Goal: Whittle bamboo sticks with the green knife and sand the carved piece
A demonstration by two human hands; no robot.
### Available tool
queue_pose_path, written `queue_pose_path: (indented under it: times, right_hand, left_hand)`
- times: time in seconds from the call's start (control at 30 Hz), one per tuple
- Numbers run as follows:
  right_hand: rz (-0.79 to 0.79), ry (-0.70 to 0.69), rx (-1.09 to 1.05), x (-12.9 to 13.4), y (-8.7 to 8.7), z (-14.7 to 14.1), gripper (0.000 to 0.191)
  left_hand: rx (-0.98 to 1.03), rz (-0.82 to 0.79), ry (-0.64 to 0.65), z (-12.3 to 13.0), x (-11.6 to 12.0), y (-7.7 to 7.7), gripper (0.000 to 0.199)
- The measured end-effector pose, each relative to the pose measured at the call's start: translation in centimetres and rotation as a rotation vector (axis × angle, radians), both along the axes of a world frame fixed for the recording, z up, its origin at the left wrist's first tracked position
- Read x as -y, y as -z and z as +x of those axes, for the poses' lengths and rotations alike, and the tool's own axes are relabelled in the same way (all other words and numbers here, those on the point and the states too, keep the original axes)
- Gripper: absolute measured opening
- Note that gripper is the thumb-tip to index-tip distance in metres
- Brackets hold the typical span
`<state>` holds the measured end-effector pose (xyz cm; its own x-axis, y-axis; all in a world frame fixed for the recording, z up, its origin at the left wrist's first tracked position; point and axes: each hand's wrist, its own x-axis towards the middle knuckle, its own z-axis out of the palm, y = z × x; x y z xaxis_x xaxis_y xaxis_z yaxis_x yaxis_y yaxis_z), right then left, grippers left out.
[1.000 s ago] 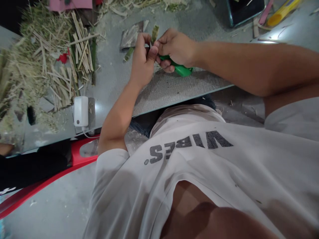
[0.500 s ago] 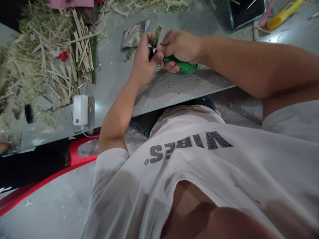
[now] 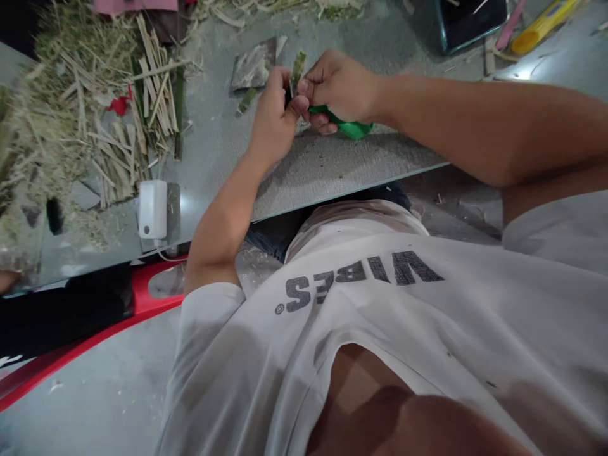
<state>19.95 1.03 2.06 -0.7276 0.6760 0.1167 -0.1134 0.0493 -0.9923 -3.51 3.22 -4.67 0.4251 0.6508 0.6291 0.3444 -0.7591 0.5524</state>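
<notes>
Over the glass-edged tabletop [image 3: 323, 158], my two hands meet. My left hand [image 3: 272, 120] is closed on a short green bamboo strip [image 3: 298, 66], whose top end sticks up between the hands. My right hand [image 3: 344, 88] is wrapped around a green-handled utility knife [image 3: 355, 129]; the end of its handle shows below the palm. The blade lies close to the strip between my thumbs, mostly hidden by fingers. Behind my left hand lie a grey scuffed sheet [image 3: 253, 64], perhaps sandpaper, and a small green bamboo piece [image 3: 246, 101].
Split bamboo sticks [image 3: 156, 82] and a heap of shavings [image 3: 57, 126] cover the left side, with a white power adapter [image 3: 152, 209] near the edge. At the back right are a phone [image 3: 470, 25] and a yellow cutter [image 3: 541, 28]. A red chair [image 3: 147, 294] stands at lower left.
My right hand has shifted slightly left and up with the utility knife, and less of its green handle shows. The bamboo strip's top has tipped a little left; my left hand barely moved.
</notes>
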Motion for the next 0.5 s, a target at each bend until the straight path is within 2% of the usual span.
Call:
queue_pose_path:
  times: [0.1,0.23,0.37,0.5]
  right_hand:
    - [0.040,0.057,0.041,0.3,-0.4,-0.1,0.061]
    - [0.074,0.081,0.103,0.4,-0.8,-0.1,0.061]
    - [-0.015,-0.021,0.205,0.0,-0.8,0.0,0.063]
    - [-0.060,-0.034,0.206,-0.2,-0.9,0.2,0.062]
  left_hand:
    - [-0.053,0.029,-0.079,-0.2,0.1,-0.2,0.041]
    - [0.056,0.078,-0.080,0.2,-1.5,1.3,0.066]
    - [0.099,0.092,0.004,1.4,-1.4,2.1,0.068]
    - [0.123,0.115,-0.014,2.4,-0.8,2.4,0.066]
